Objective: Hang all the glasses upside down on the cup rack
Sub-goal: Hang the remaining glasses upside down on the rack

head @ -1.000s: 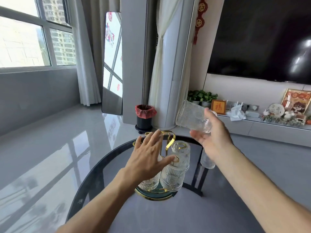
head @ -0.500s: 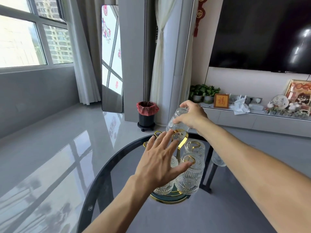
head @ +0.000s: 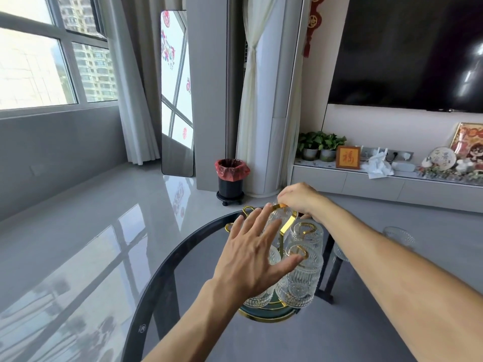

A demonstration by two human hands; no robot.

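Note:
A gold cup rack (head: 287, 223) with a round green base (head: 264, 315) stands on the dark glass table (head: 167, 273). Several ribbed clear glasses hang upside down on it, two at the right (head: 308, 235) (head: 298, 280) and one at the left (head: 257, 300), mostly hidden by my left hand. My right hand (head: 300, 198) grips the bottom of another upside-down glass (head: 279, 218) and holds it over a far prong. My left hand (head: 256, 254) hovers flat, fingers spread, over the rack's near side and holds nothing.
One more glass (head: 398, 235) shows at the right, past my right forearm. Beyond the table are a black bin with a red bag (head: 231, 178), a floor mirror (head: 176, 100) and a low white cabinet (head: 379, 184) with plants and ornaments.
My right hand turned the glass upside down, carried it left from mid-air and lowered it onto the rack's far side. My left hand stayed spread over the rack.

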